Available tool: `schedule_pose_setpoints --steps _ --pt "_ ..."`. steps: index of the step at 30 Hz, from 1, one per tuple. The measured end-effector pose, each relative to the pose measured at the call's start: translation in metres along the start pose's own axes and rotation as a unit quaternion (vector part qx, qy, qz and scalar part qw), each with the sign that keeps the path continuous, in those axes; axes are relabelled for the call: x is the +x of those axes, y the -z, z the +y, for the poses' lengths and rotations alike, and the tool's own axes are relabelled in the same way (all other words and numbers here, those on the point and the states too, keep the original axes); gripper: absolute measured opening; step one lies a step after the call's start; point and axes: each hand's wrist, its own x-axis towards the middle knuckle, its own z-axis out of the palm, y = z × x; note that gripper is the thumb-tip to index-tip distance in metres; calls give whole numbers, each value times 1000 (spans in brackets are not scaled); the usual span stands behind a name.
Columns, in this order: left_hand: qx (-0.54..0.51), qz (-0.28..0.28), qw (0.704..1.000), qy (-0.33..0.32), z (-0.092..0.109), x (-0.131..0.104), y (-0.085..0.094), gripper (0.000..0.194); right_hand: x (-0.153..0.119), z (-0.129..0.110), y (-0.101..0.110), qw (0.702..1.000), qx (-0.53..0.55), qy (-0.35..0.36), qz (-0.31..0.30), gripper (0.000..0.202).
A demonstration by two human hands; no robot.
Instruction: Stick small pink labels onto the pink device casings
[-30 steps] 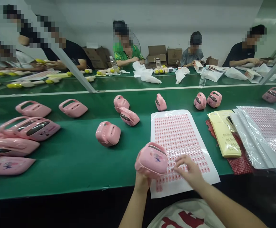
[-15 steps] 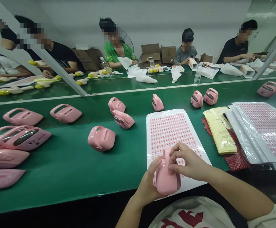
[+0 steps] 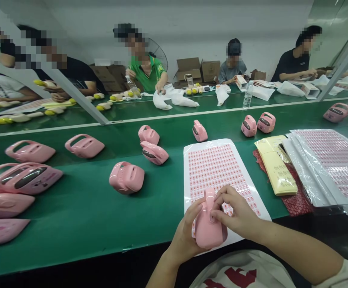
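A pink plastic case with a carry handle [image 3: 207, 234] is held over the front of a white sheet of small red-and-pink stickers [image 3: 214, 166]. My left hand [image 3: 186, 232] is wrapped around its left side, with the thumb up by the handle. My right hand [image 3: 237, 211] is closed at the right side of the case. Its thumb presses on a small round spot below the handle, and its fingers bend behind. Whether a sticker is under that thumb cannot be made out.
Similar pink cases [image 3: 127, 178] stand along the green table [image 3: 81, 224], several grouped at the left. To the right lie a yellow packet [image 3: 277, 168] and plastic-wrapped sticker sheets [image 3: 330, 168]. Across a white divider, other people work among white bags [image 3: 186, 100] and a water bottle [image 3: 247, 96].
My hands keep their hold on the pink case, and the right thumb has shifted slightly. Across the table, the person in green has lowered a white bag to the surface.
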Motion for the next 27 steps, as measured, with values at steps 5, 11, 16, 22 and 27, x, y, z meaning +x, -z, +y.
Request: schedule_pose_setpoints --steps 5,11,16,22,27 --pt "53 -26 997 -52 -1 -2 0 91 -2 0 -3 1000 20 -4 9 11" --pt "71 -14 996 -43 -2 -5 -2 87 -5 3 -5 1000 14 12 15 12" --pt "131 -30 988 -81 0 -5 -4 93 -6 7 -7 997 -18 62 35 11" --pt "254 -86 950 -159 -1 -4 -3 95 -14 15 -8 980 -114 157 41 6" --pt "340 -119 910 -203 -5 -4 0 90 -12 15 -7 994 -65 77 -36 58"
